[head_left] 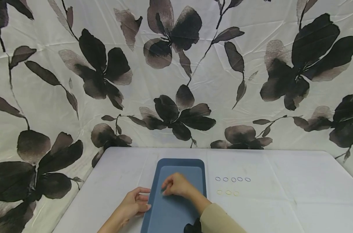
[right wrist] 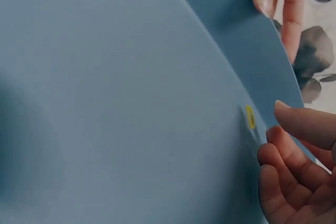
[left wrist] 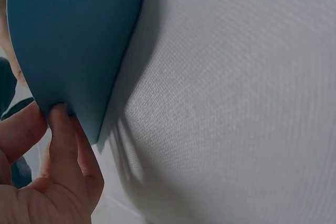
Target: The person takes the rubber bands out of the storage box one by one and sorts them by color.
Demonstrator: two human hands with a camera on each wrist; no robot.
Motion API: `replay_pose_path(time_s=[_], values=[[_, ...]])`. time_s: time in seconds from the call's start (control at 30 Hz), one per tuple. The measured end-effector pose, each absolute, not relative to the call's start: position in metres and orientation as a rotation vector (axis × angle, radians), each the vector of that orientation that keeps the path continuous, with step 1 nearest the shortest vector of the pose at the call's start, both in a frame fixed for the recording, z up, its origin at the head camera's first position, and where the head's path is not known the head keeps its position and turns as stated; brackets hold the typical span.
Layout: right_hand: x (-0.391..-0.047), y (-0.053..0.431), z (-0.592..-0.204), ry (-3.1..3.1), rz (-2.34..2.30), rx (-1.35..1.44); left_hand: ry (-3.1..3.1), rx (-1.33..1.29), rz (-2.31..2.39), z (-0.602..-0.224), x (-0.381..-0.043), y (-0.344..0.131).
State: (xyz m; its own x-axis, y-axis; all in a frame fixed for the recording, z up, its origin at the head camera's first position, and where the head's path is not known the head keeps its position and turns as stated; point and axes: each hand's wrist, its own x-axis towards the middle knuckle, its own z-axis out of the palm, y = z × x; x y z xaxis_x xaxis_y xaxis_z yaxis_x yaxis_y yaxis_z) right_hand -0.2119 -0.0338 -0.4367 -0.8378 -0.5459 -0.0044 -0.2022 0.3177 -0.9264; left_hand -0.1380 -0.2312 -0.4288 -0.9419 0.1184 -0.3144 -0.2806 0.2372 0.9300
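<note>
A blue tray (head_left: 182, 212) lies lengthwise on the white table. My left hand (head_left: 134, 203) grips its left edge between thumb and fingers; the left wrist view shows the fingertips (left wrist: 59, 109) on the tray's rim (left wrist: 79, 51). Above the tray's bare inside hovers my right hand (head_left: 177, 186). In the right wrist view a small yellow rubber band (right wrist: 250, 117) is by the tray's inner wall, just off the fingertips of the right hand (right wrist: 299, 161). A gap shows between that thumb and the curled fingers, and the band appears outside their grasp.
Right of the tray, several dark blue bands (head_left: 233, 179) form a row on the table (head_left: 281, 194), with three yellow bands (head_left: 228, 192) in a row nearer me. A flower-printed cloth (head_left: 194, 74) hangs behind the table. Something black (head_left: 193, 226) shows beneath the right sleeve.
</note>
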Motion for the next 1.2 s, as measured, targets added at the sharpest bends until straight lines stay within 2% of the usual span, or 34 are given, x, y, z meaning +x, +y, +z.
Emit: replay_pose_path(time_s=[0.53, 0.97, 1.2], values=[[-0.203, -0.047, -0.452, 2.599, -1.363, -0.721, 2.193, -0.128, 1.764, -0.432, -0.136, -0.233], [-0.194, -0.053, -0.450, 2.787, -1.159, -0.698, 2.193, -0.101, 1.770, -0.431, -0.133, -0.233], [-0.191, -0.055, -0.452, 2.836, -1.070, -0.791, 2.196, -0.090, 1.780, -0.432, -0.133, -0.233]])
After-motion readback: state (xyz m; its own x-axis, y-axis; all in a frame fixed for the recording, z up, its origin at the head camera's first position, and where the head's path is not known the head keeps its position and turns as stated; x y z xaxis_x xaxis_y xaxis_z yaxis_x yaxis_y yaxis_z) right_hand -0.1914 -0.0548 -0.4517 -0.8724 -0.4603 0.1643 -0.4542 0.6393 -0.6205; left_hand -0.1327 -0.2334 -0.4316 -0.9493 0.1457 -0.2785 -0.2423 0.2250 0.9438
